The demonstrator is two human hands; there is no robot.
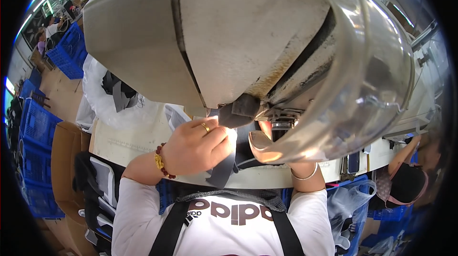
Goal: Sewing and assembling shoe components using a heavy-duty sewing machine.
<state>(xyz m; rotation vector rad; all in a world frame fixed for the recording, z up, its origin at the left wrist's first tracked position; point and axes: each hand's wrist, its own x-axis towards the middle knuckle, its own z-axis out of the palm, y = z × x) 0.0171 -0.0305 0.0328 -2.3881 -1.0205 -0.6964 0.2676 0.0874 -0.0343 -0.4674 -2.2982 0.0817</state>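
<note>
Close in front of me looms a large beige-grey machine head, probably a sewing machine, with a shiny curved part sweeping round its right side. My left hand, with a ring and a beaded bracelet, is closed at the edge of a dark grey fabric-like piece. The piece hangs down over the table's near edge. A dark block-like part of the machine sits just above those fingers. My right hand, a bangle at its wrist, reaches under the curved part, which hides most of its fingers.
A white worktable spreads under the machine. Beyond its left side sits a clear plastic bag with dark pieces. Blue crates and a cardboard box stand left. Another person bends at the right, beside a bagged blue crate.
</note>
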